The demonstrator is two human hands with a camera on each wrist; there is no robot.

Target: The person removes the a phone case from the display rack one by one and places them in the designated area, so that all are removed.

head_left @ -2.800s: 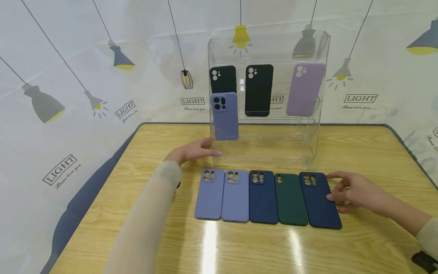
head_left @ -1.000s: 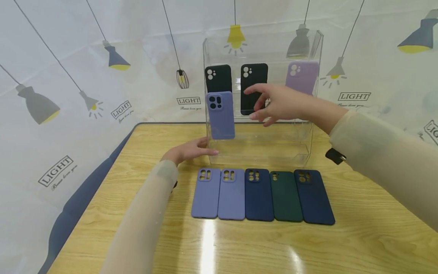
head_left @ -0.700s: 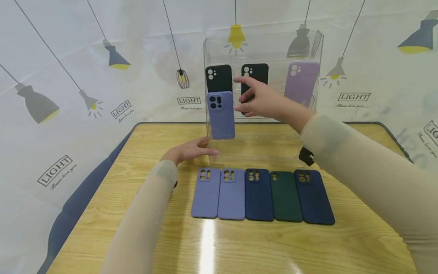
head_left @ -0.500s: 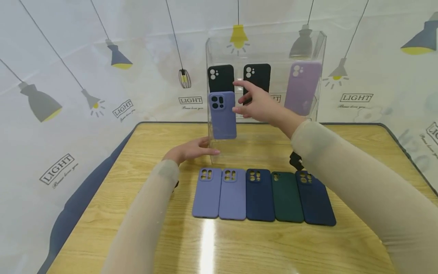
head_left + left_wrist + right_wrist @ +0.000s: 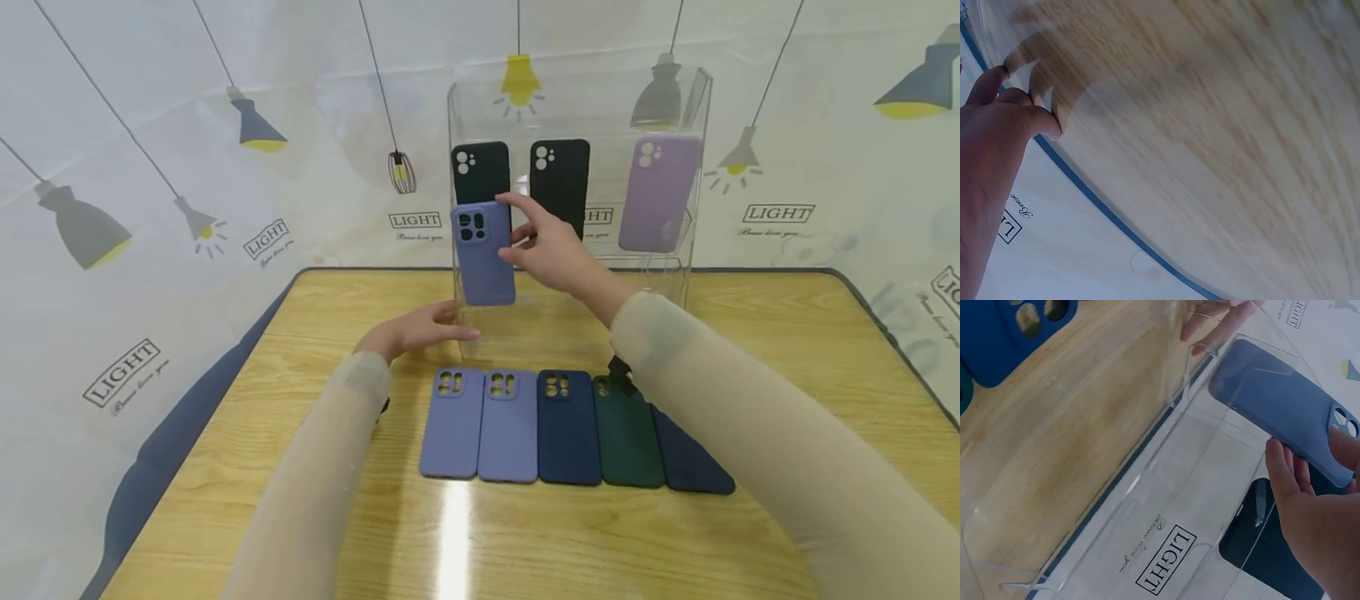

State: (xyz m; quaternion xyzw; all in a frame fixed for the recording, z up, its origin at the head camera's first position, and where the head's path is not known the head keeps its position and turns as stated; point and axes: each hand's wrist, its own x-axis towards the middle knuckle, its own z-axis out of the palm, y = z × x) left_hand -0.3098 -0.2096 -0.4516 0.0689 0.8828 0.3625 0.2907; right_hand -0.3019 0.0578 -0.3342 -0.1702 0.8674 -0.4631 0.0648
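A clear acrylic display stand (image 5: 577, 325) stands upright on the wooden table. My right hand (image 5: 551, 250) pinches the upper right part of a periwinkle phone case (image 5: 486, 275) in the stand's left column, with the index finger at its top edge and the thumb on its face. Close up in the right wrist view, the thumb lies near the case's (image 5: 1272, 394) camera cutout and the other fingers reach its edge. My left hand (image 5: 412, 329) holds the stand's lower left side, thumb in front; in the left wrist view the fingers of this hand (image 5: 1016, 112) are bent.
Behind are a black case (image 5: 482, 171), a second black case (image 5: 561, 179) and a lilac case (image 5: 660, 196) in the stand. Several cases lie in a row before it: periwinkle (image 5: 452, 433), periwinkle (image 5: 508, 433), navy (image 5: 570, 433), green (image 5: 630, 442) and navy (image 5: 690, 458).
My right hand has left the table's right side, crossed in front of the stand and taken hold of the periwinkle case, whose top has shifted slightly left. My left hand stays at the stand.
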